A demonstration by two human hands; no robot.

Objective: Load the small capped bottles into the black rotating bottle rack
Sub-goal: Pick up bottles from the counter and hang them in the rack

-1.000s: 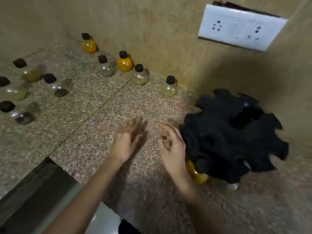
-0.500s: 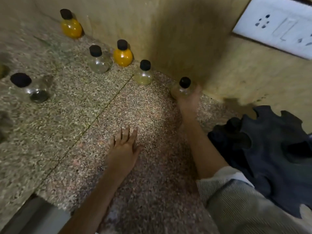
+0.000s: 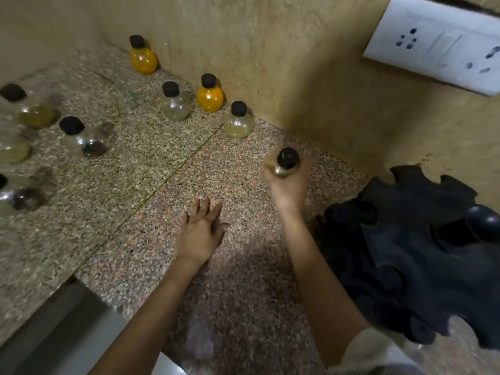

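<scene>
Bottle (image 3: 284, 165) in hand, not yet in the rack.

Its black cap points up at the camera; the right hand (image 3: 288, 190) grips its pale round belly with curled fingers, holding it above the speckled counter (image 3: 151, 190), just left of the black rack (image 3: 422, 253) at the right edge. The left hand (image 3: 200, 234) lies flat on the counter, fingers straight, holding nothing. This looks like the carrying step: the next move calls for swinging the bottle right and seating it in a free notch of the rack. Other capped bottles wait far and left, the nearest a pale one (image 3: 238, 123) by the wall.
</scene>
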